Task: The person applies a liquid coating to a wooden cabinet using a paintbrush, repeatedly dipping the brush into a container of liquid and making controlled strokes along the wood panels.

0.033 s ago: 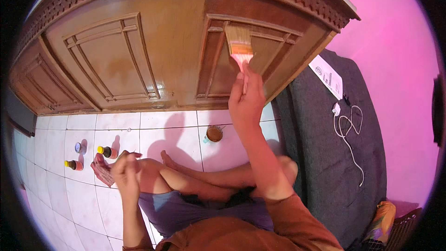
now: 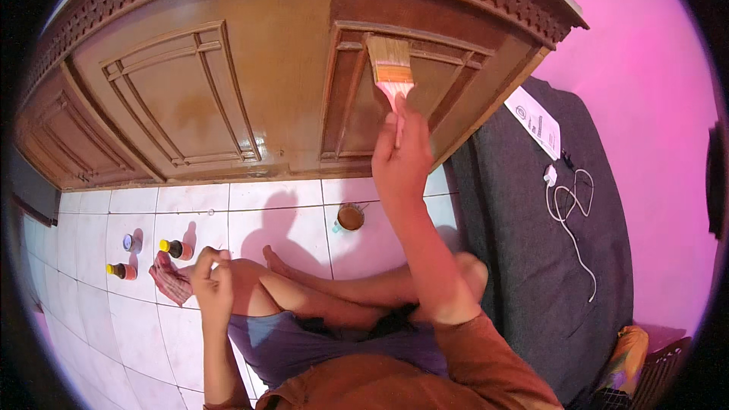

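My right hand (image 2: 404,148) is closed round the pink handle of a wide, flat paintbrush (image 2: 393,68). The brush's pale bristles, wet-looking at the tip, rest against the upper left of the framed panel on the brown wooden cabinet door (image 2: 448,99). Close to my bent knee, my left hand (image 2: 213,285) hovers with its fingers curled together; whether something small sits in them is hidden. A cup of brown liquid (image 2: 350,217) stands on the tiles, below the cabinet and left of my right forearm.
Left on the tiled floor are two small bottles with yellow caps (image 2: 176,249) (image 2: 121,270), a small round tin (image 2: 131,242) and a crumpled cloth (image 2: 171,279). A dark grey cushion (image 2: 516,258) lies at right, bearing a paper (image 2: 535,123) and a white cable (image 2: 566,220).
My left hand has drawn its fingers in slightly and shifted a little. The paintbrush and my right hand have hardly moved.
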A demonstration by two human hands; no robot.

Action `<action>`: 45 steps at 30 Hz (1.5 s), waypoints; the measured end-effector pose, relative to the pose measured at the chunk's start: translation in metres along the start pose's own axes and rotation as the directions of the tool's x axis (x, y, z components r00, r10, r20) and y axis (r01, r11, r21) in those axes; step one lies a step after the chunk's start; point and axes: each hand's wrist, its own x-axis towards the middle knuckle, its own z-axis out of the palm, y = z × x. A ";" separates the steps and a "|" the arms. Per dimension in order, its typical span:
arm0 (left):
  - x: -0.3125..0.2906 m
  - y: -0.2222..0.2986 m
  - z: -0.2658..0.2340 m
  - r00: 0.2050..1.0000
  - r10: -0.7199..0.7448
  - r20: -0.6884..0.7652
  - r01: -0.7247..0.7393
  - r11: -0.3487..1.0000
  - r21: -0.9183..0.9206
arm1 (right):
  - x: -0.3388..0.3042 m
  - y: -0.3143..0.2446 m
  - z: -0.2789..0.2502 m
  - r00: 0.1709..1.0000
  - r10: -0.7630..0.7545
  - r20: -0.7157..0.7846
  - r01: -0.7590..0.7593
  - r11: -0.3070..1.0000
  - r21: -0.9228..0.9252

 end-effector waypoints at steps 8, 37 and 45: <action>-0.011 -0.038 0.018 0.966 0.168 0.196 -0.249 0.805 0.538 | 0.012 -0.006 -0.051 0.987 0.006 0.161 0.017 0.990 -0.137; -0.007 -0.043 0.023 0.961 0.144 0.235 -0.264 0.725 0.636 | 0.147 -0.025 -0.119 0.888 0.041 0.458 0.123 0.938 -0.323; -0.005 -0.041 0.026 0.955 0.102 0.277 -0.268 0.696 0.666 | 0.157 -0.003 -0.124 0.876 0.080 0.476 0.133 0.908 -0.398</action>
